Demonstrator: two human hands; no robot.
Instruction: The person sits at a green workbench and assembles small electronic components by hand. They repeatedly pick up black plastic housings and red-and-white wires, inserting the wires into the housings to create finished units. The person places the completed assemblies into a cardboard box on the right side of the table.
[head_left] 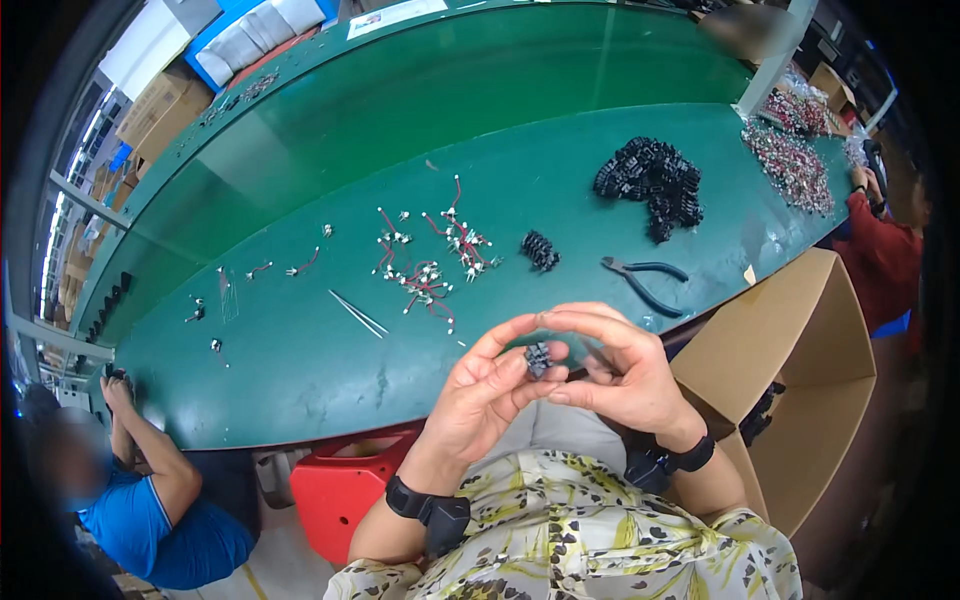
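In front of my chest, both hands are raised over the table's near edge with their fingertips meeting. A small black plastic block (538, 358) with a ridged surface is pinched between the thumb and fingers of my left hand (480, 392). My right hand (635, 375) curls in from the other side, its index fingertip against the left one and its thumb close under the block. A greyish blur shows between its fingers, too unclear to name. Beyond my hands lie a short stack of black blocks (540, 251), pliers (648, 280) with dark handles and metal tweezers (358, 313).
Red-wired small parts (425, 285) lie scattered mid-table. A large heap of black blocks (650, 185) sits farther right, beyond it a pile of wired parts (790, 165). An open cardboard box (800, 370) stands at my right, a red stool (345, 490) at left. Other people work at both ends.
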